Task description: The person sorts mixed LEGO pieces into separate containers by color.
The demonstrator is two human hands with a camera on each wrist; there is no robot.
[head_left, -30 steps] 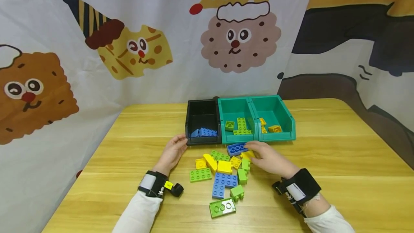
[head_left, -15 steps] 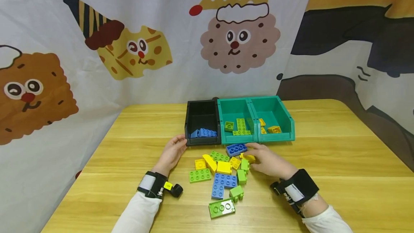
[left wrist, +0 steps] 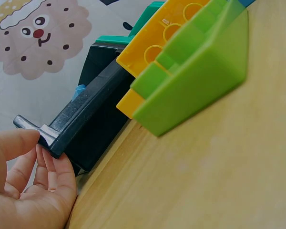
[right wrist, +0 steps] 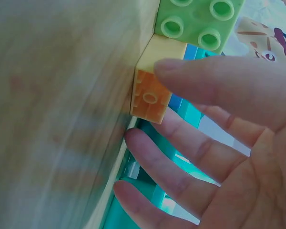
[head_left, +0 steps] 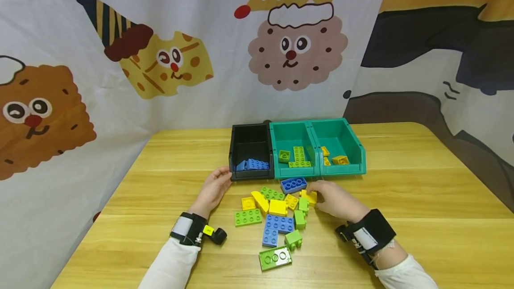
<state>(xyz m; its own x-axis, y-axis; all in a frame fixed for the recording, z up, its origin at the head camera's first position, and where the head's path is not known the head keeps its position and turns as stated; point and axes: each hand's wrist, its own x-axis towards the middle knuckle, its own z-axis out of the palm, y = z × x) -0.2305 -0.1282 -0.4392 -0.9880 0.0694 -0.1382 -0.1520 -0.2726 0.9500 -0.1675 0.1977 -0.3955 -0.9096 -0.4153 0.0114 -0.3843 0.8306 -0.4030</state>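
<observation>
My left hand grips the front left corner of a black bin, with the thumb over its lip and fingers underneath in the left wrist view. My right hand pinches a yellow toy building brick between thumb and index finger; the other fingers are spread apart. This brick lies at the right side of a loose group of bricks. A blue brick, hollow side up, lies just behind it, and a green brick stands right in front.
Blue bricks lie in the black bin. A green bin beside it holds green bricks, and another green bin yellow ones. More loose bricks, such as a green plate-like one, spread toward the table's front.
My right thumb and index finger have come together on the yellow brick, drawing slightly back from the blue one. My left hand stays on the black bin.
</observation>
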